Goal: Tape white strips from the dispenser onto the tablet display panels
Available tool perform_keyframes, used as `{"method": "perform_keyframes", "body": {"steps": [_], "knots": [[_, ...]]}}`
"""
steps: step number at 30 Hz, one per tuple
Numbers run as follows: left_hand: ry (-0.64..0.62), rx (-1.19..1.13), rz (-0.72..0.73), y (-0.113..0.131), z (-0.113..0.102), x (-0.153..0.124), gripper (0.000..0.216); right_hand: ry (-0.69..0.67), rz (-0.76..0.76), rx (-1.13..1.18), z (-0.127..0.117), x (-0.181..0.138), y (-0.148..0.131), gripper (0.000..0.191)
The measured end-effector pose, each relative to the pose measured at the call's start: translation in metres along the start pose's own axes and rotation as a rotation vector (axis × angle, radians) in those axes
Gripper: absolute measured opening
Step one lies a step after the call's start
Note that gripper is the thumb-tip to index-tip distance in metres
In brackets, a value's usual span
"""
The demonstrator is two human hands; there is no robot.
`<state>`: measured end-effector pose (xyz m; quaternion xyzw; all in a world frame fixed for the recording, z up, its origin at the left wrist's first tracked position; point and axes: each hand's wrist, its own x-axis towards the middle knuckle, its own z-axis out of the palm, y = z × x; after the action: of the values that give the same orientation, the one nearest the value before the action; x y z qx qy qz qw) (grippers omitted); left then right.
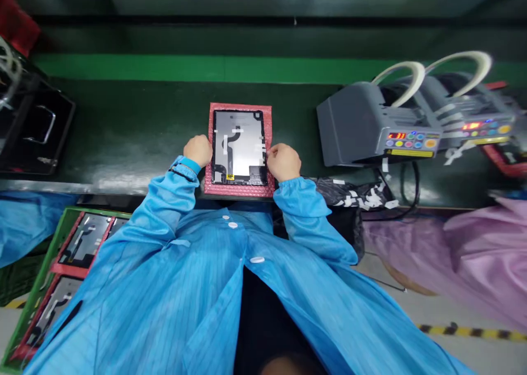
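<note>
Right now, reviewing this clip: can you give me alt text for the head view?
Both hands, left hand and right hand, grip the side edges of an open grey tablet back panel lying on pink bubble wrap on a dark green bench; grey tape dispensers stand right.

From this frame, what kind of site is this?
Most likely an electronics assembly line. An open tablet panel lies on pink bubble wrap between the left hand and right hand, tape dispensers stand on the green bench, and a green tray holds more panels.
</note>
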<state>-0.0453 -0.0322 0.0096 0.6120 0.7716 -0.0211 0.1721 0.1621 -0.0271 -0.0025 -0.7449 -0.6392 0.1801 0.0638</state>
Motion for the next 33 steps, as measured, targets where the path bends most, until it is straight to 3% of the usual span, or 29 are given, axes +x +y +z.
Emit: {"method": "perform_keyframes", "body": {"steps": [3, 6, 11, 16, 20, 23, 26, 29, 33], "knots": [[0.055, -0.011, -0.009, -0.006, -0.005, -0.001, 0.036, -0.008, -0.034, 0.007, -0.001, 0.006, -0.011, 0.025], [0.127, -0.01, -0.089, -0.029, -0.013, 0.007, 0.036, -0.051, -0.111, -0.004, 0.004, 0.019, -0.042, 0.028], [0.244, -0.012, -0.316, -0.099, -0.035, 0.033, 0.037, -0.143, -0.297, -0.018, 0.026, 0.043, -0.131, 0.033], [0.312, 0.032, -0.462, -0.167, -0.062, 0.045, 0.039, -0.21, -0.486, 0.022, 0.05, 0.042, -0.208, 0.035], [0.316, 0.063, -0.538, -0.207, -0.076, 0.044, 0.039, -0.284, -0.565, 0.048, 0.055, 0.031, -0.231, 0.034], [0.285, 0.086, -0.519, -0.221, -0.084, 0.039, 0.039, -0.372, -0.586, 0.048, 0.043, 0.025, -0.22, 0.034], [0.36, 0.123, -0.486, -0.205, -0.087, 0.033, 0.042, -0.447, -0.613, 0.101, 0.023, 0.016, -0.188, 0.031], [0.461, 0.169, -0.249, -0.15, -0.08, 0.03, 0.042, -0.45, -0.597, 0.183, 0.007, 0.004, -0.143, 0.028], [0.192, 0.141, 0.176, -0.04, -0.052, 0.025, 0.033, -0.403, -0.451, 0.353, 0.001, -0.012, -0.073, 0.019]]}}
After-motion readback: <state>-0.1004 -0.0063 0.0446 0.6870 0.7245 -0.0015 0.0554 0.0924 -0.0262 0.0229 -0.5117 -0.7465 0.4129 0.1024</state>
